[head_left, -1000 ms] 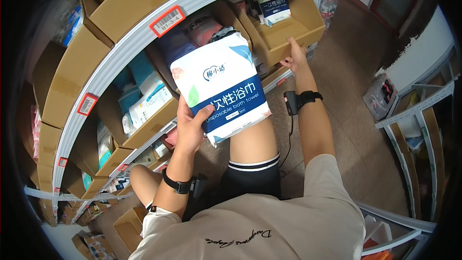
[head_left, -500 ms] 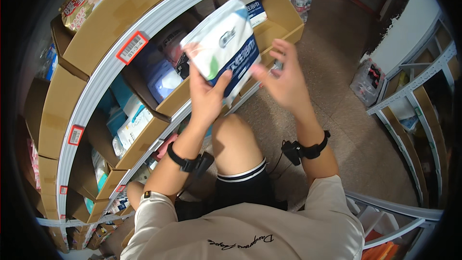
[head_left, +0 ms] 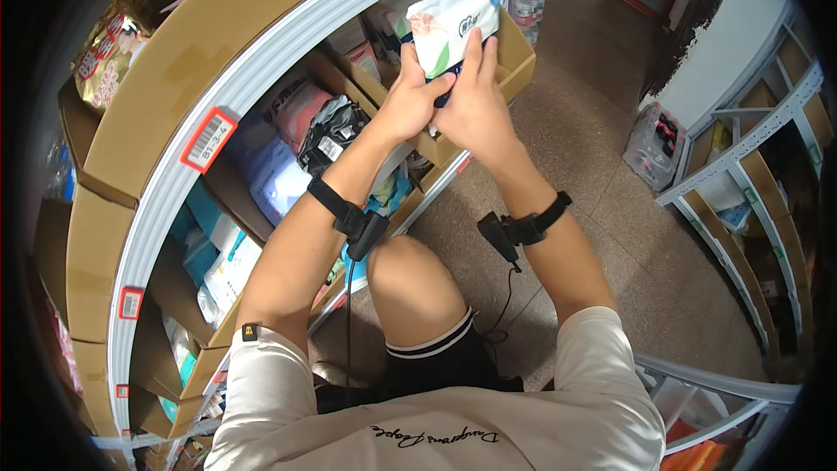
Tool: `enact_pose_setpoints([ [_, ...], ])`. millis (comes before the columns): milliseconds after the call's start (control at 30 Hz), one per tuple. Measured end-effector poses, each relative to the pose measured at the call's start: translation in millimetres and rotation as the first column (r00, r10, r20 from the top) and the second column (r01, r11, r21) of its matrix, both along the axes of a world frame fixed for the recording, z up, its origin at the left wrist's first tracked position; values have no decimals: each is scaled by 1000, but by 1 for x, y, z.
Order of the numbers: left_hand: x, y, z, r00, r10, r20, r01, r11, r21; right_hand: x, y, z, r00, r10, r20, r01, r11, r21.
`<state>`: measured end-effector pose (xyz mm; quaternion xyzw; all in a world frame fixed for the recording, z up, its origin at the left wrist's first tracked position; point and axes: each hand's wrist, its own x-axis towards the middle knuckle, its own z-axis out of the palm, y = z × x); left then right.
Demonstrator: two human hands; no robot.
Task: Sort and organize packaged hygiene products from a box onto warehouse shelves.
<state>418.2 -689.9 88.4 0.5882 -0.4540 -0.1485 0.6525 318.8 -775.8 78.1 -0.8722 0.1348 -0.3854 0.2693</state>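
Observation:
A soft white and blue towel pack (head_left: 458,19), with a green leaf print, is held up at the right end of the shelf. My left hand (head_left: 406,103) grips its lower left side, thumb across the front. On the lower right, my right hand (head_left: 476,109) is closed on the same pack with its fingers over the front. Both hands cover most of the blue lower part. Directly behind and below the pack is an open cardboard bin (head_left: 520,70), whose contents are mostly hidden.
Neighbouring shelf bins hold a black plastic packet (head_left: 334,141), a lilac packet (head_left: 277,181) and white and teal packs (head_left: 228,263). A metal shelf rail (head_left: 253,70) curves along the left. Bottle packs (head_left: 654,146) stand on the floor, by another rack (head_left: 741,166) at right.
The pack has moved farther away and slightly right, over the end bin. My right hand, apart from it earlier with fingers spread, has closed on it; my left hand keeps its hold.

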Motion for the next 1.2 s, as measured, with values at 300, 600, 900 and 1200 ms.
enact_pose_setpoints([
  [300,31,46,10,286,-141,948,-513,813,275,98,-67,-31,959,-273,-80,260,955,-141],
  [600,51,67,7,269,-269,925,-412,836,363,150,-96,-23,739,-191,-646,9,962,-273],
  [900,55,68,-8,255,-168,952,-401,878,262,186,-80,-7,599,-104,-794,-137,964,-230],
  [1200,58,66,-15,202,-120,972,-389,901,192,99,-121,-57,985,105,-138,-107,994,-3],
])
